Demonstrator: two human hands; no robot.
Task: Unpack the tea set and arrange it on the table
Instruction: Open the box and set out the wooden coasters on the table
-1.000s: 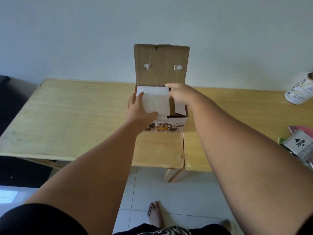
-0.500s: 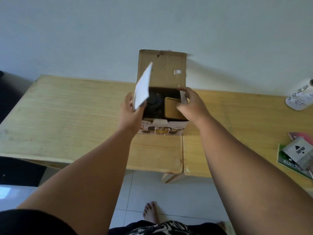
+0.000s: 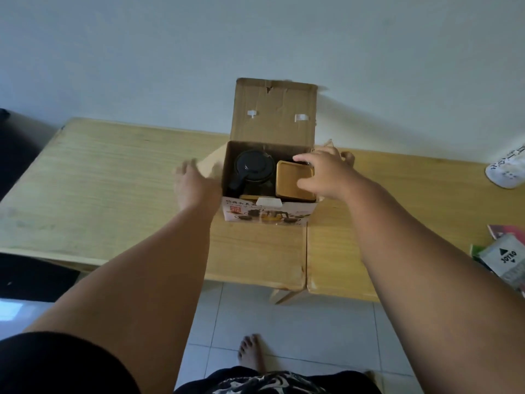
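Observation:
An open cardboard box (image 3: 270, 213) with printed tea-set pictures stands in the middle of the wooden table (image 3: 99, 180), its back flap upright. Inside on the left sits a dark teapot (image 3: 252, 169) with a black lid and handle. On the right stands a golden-brown square tray or box (image 3: 288, 177). My left hand (image 3: 193, 183) lies against the box's left side, pressing the left flap (image 3: 210, 163) outward, fingers spread. My right hand (image 3: 324, 172) hovers over the box's right edge, fingers apart above the golden piece, gripping nothing I can see.
A white bag with dark print (image 3: 507, 169) lies at the far right. A packet marked JOYKO and magazines (image 3: 505, 257) sit at the right table edge. Two tabletops meet at a seam below the box. The wall is close behind. My bare foot (image 3: 251, 351) rests on tiled floor.
The white inner sheet that covered the box and that my left hand lifted is gone from view. The left flap has folded outward. My right hand has moved over the golden piece.

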